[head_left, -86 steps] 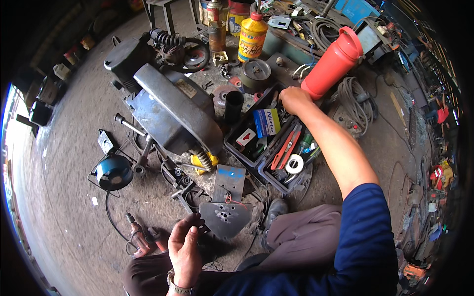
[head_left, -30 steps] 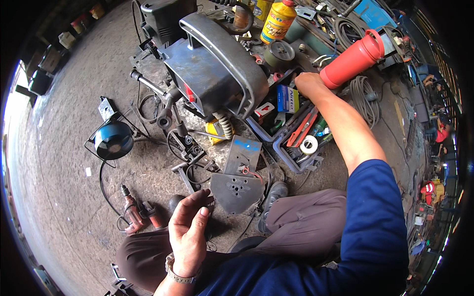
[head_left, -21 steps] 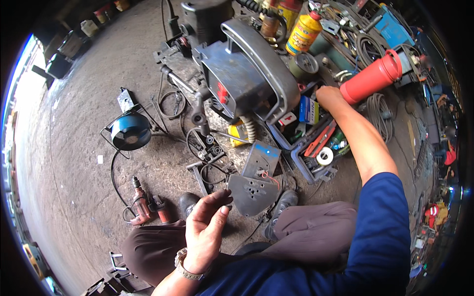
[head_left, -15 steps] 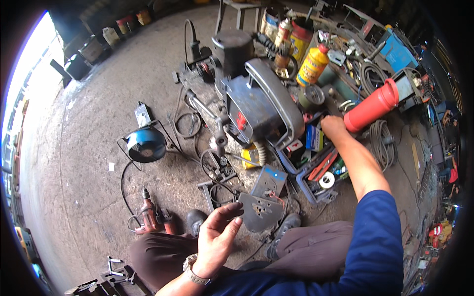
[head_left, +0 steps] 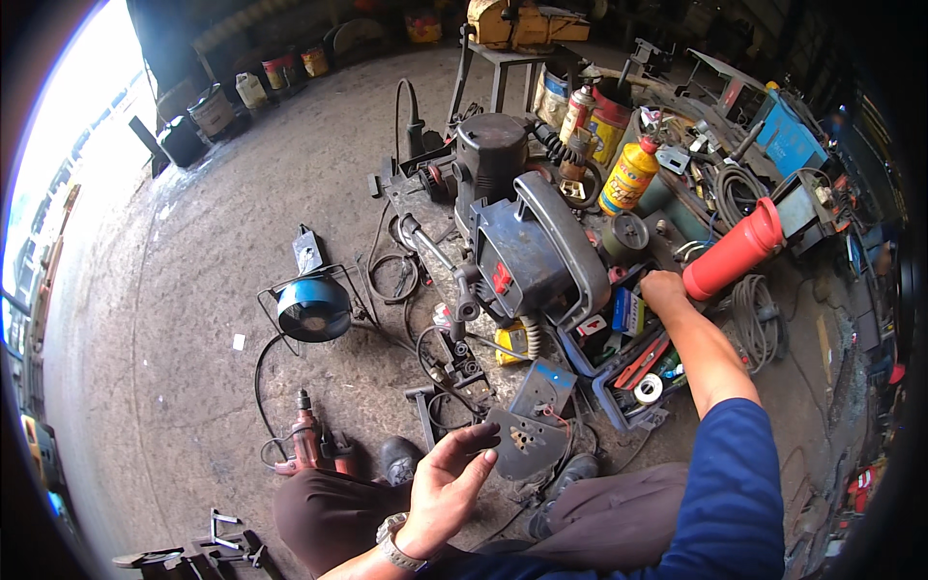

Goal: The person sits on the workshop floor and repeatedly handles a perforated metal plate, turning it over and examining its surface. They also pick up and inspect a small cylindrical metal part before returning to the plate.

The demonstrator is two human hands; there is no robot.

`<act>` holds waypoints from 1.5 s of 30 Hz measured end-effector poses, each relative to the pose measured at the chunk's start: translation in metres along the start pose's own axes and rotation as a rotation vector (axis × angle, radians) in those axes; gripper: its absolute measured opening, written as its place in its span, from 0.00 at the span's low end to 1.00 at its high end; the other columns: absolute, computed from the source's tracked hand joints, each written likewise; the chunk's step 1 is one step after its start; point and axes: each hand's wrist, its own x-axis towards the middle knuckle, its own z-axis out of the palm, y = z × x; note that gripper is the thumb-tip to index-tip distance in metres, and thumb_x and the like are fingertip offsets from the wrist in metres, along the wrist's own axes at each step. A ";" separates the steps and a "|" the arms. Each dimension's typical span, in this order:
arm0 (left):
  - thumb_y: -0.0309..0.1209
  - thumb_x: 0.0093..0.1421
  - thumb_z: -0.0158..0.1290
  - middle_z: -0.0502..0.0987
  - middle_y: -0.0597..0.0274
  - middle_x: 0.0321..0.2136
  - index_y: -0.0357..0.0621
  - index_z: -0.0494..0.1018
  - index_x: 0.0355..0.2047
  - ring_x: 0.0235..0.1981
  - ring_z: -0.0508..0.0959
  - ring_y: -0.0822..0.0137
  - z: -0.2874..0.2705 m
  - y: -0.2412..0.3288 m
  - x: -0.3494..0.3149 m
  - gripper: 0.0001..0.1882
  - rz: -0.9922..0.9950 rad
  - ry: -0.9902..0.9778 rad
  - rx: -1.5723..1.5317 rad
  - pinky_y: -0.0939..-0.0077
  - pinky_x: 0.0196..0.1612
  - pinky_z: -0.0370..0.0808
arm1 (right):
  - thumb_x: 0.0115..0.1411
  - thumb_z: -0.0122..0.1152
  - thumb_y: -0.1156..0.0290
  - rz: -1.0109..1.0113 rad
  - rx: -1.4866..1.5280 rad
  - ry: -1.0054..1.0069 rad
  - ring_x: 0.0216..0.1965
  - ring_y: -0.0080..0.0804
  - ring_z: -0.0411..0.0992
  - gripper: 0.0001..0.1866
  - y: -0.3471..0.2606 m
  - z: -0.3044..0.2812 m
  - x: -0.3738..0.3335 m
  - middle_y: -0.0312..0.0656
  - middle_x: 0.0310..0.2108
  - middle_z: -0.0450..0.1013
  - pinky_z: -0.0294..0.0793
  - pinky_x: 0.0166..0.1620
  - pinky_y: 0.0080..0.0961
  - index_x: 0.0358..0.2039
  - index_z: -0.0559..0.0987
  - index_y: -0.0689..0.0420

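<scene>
My right hand [head_left: 665, 290] is far out, fingers curled on the red tube [head_left: 733, 251], which points up and right. My left hand [head_left: 447, 483] is open, near my knee.

1 red drill [head_left: 307, 447], 1 yellow bottle [head_left: 628, 177], 2 hands.

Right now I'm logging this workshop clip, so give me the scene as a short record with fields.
Setting: concrete floor strewn with tools
Left hand: open, palm up, empty, above the lap
Right hand: reaching into the tool tray, beside the red cylinder
Centre: large grey machine
Nearby: blue lamp, red drill, yellow bottle
</scene>
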 end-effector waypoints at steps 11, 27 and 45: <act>0.22 0.67 0.54 0.77 0.56 0.54 0.33 0.71 0.56 0.56 0.76 0.68 -0.004 0.001 -0.003 0.18 0.004 0.008 -0.014 0.74 0.60 0.71 | 0.61 0.56 0.71 0.010 -0.027 -0.022 0.48 0.41 0.81 0.14 0.000 -0.003 0.000 0.44 0.48 0.81 0.82 0.47 0.35 0.44 0.85 0.55; 0.20 0.65 0.55 0.78 0.52 0.53 0.31 0.72 0.55 0.55 0.76 0.65 0.003 0.005 -0.002 0.17 0.017 0.026 -0.042 0.69 0.61 0.71 | 0.62 0.54 0.70 -0.027 -0.057 0.025 0.44 0.41 0.82 0.13 0.000 0.009 0.006 0.45 0.43 0.82 0.82 0.44 0.36 0.40 0.86 0.56; 0.17 0.65 0.54 0.76 0.50 0.55 0.32 0.71 0.55 0.55 0.77 0.64 0.005 0.006 -0.004 0.18 0.001 0.024 -0.066 0.70 0.61 0.72 | 0.60 0.56 0.74 -0.025 -0.069 -0.027 0.46 0.42 0.81 0.12 0.005 0.013 0.011 0.46 0.45 0.81 0.82 0.45 0.36 0.41 0.85 0.58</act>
